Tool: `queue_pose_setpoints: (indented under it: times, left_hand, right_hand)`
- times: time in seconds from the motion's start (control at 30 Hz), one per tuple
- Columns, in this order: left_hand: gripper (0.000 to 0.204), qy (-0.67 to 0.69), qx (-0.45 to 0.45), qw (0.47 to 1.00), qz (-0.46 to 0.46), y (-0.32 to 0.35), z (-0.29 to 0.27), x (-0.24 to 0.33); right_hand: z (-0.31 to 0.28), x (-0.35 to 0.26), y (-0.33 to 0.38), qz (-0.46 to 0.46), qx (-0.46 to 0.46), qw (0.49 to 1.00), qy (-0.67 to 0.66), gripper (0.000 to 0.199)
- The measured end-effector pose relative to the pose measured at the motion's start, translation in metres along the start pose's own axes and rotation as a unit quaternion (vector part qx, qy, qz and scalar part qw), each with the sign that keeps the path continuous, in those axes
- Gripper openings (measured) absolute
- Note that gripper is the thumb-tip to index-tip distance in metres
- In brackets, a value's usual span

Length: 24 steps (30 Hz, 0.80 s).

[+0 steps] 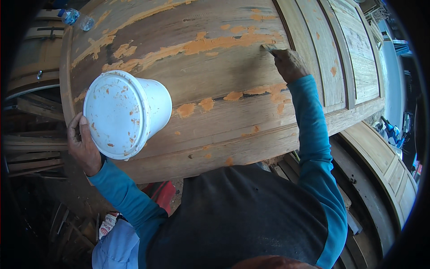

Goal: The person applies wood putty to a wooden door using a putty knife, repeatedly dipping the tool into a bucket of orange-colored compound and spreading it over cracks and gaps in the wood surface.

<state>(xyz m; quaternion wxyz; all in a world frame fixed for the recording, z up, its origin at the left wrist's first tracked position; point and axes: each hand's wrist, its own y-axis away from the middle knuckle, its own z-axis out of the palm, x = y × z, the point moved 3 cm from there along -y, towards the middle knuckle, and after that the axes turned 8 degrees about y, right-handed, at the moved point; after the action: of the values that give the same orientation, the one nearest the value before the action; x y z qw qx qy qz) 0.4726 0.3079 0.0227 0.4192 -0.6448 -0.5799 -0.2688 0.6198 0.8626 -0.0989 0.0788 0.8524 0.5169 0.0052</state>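
Note:
My left hand (84, 145) grips a white plastic bucket (154, 104) by the rim of its lid (114, 114), thumb on the lid's face. The lid is speckled with orange smears. My right hand (291, 65) is closed round a putty knife (268, 47), its handle mostly hidden by the fingers. The blade meets or hovers just over a wooden door panel (210, 69); I cannot tell which. Beside the blade runs a long streak of orange filler (215, 43). More patches of filler (207, 104) lie along a seam nearer to me.
A plastic bottle (77, 19) lies at the door's far left corner. Framed panels (329, 58) continue to the right. Stacked timber (33, 148) fills the left side, and another panelled door (376, 152) leans at the right. Something red (163, 193) sits below the near edge.

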Motion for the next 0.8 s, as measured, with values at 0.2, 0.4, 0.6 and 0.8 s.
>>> queue_pose_setpoints:
  times: [0.2, 0.4, 0.6, 0.8]
  left_hand:
    - [0.031, -0.020, -0.039, 0.999, -0.003, -0.001, -0.013, -0.001]
    - [0.034, -0.051, -0.061, 0.997, -0.024, -0.005, -0.016, 0.005]
    - [0.033, -0.055, -0.065, 0.995, -0.047, -0.011, -0.024, -0.009]
    - [0.035, -0.081, -0.017, 0.994, -0.066, -0.006, -0.029, -0.010]
  right_hand:
    - [0.005, 0.032, 0.008, 0.005, -0.010, 0.999, -0.037, 0.026]
    - [0.034, 0.069, 0.000, 0.026, 0.051, 0.992, -0.114, 0.031]
    - [0.007, 0.045, 0.003, 0.031, 0.006, 0.995, -0.090, 0.030]
    - [-0.005, 0.027, 0.000, 0.015, -0.030, 0.997, -0.067, 0.024]
